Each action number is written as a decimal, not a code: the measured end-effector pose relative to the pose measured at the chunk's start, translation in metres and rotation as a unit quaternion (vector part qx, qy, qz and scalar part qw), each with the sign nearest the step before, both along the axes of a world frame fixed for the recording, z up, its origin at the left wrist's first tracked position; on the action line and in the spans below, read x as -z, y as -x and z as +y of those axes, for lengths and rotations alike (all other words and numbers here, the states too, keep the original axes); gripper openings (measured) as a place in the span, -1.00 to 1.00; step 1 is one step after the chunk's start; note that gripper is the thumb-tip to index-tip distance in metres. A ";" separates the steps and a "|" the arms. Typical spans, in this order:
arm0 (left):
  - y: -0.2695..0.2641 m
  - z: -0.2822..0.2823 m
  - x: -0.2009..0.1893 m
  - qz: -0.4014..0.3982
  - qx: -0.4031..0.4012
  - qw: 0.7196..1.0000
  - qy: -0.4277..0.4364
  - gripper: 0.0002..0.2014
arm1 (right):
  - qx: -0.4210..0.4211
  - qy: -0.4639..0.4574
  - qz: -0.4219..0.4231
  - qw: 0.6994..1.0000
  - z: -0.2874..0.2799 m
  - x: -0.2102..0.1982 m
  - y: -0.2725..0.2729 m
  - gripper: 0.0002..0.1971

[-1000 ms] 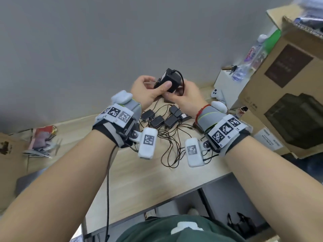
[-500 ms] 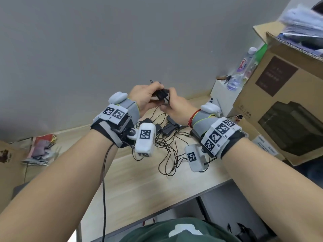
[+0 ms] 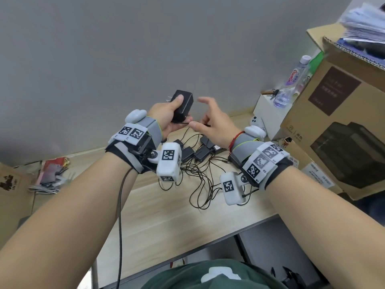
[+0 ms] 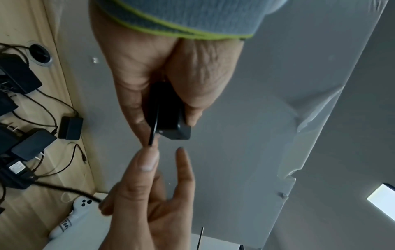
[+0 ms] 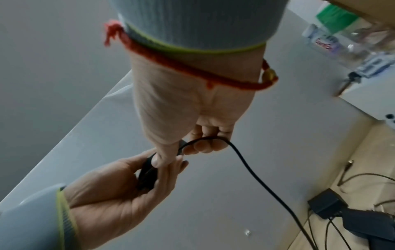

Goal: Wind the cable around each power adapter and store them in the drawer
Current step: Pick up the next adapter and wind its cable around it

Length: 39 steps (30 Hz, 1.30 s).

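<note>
Left hand (image 3: 166,117) grips adapter (image 3: 182,105), right hand (image 3: 212,124) pinches cable (image 5: 245,162)

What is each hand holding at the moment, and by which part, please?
The left hand grips the black power adapter around its body, thumb on its face. The right hand pinches the adapter's cable close to where it leaves the body.

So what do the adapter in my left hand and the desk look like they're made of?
Adapter: probably hard plastic, matte black; smooth moulded corners, dull sheen.
Desk: pale wood or wood-look laminate; faint grain lines, flat low-gloss surface. Which one cannot be told.
</note>
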State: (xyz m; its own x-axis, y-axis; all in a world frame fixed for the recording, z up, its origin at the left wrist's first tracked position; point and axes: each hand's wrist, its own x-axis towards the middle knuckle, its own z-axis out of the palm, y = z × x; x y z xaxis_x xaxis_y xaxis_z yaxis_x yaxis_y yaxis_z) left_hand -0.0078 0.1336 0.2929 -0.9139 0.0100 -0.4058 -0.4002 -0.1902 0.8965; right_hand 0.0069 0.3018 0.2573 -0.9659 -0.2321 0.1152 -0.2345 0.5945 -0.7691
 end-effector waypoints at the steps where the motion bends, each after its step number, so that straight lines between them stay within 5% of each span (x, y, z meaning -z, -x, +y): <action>1: -0.001 -0.002 -0.003 -0.003 0.025 1.000 0.011 -0.69 | 0.007 0.007 -0.019 1.000 0.003 0.002 0.000 -0.37; 5: -0.008 -0.006 -0.006 0.007 0.114 0.991 0.064 -0.75 | 0.000 0.078 -0.100 0.992 0.019 0.001 0.003 -0.78; 13: -0.013 -0.007 -0.002 0.025 0.190 0.974 0.122 -0.75 | 0.033 0.113 -0.136 0.984 0.040 -0.012 0.015 -0.50; 23: -0.013 -0.003 -0.005 0.043 0.144 0.985 0.085 -0.69 | -0.029 0.130 -0.089 0.987 0.021 -0.013 0.008 -0.77; 31: -0.001 -0.024 -0.018 0.064 0.128 0.978 0.148 -0.74 | 0.005 0.059 -0.068 0.996 0.048 -0.018 0.016 -0.75; 39: -0.005 -0.012 -0.008 0.095 0.137 0.953 0.251 -0.63 | -0.061 0.056 -0.087 0.993 0.032 -0.027 0.011 -0.78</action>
State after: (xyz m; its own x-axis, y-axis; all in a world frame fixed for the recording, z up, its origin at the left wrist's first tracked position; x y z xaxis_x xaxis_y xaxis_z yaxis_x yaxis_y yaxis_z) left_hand -0.0032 0.1213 0.3009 -0.9625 0.1068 -0.2494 -0.1943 0.3704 0.9083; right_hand -0.0037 0.3337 0.2843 -0.9386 -0.3445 -0.0185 -0.1585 0.4780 -0.8640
